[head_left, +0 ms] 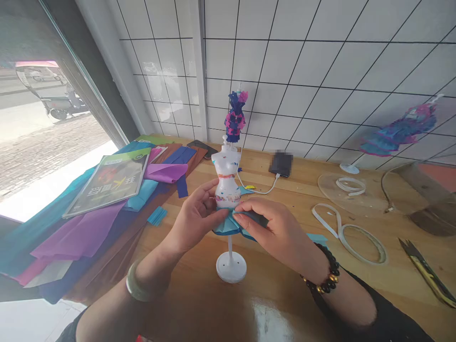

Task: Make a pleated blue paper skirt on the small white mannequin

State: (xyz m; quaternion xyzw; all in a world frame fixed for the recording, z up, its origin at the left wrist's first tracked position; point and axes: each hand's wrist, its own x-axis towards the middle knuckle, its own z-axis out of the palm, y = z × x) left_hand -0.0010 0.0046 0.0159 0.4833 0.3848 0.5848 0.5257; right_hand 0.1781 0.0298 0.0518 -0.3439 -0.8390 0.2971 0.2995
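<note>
A small white dress form (pixel 228 187) stands upright on a round base (pixel 231 267), with patches of coloured residue on its torso. Around its hips sits a pleated light-blue paper skirt (pixel 228 225) with a darker blue lower edge. My left hand (pixel 194 213) is closed around the form's left side; its thumb presses the skirt's top edge and its other fingertips are partly hidden behind the torso. With thumb and index finger pinched together, my right hand (pixel 269 225) grips the skirt at the front of the hip. The skirt's right part is mostly covered by that hand.
Coloured paper sheets (pixel 85 232) and a booklet (pixel 110 178) are piled left, near a folded blue strip (pixel 157 216). A decorated form (pixel 235 118) stands behind. A cabled black device (pixel 281 164), white tape coils (pixel 361 242), scissors (pixel 425 270) and another dressed form (pixel 401 130) lie rightward.
</note>
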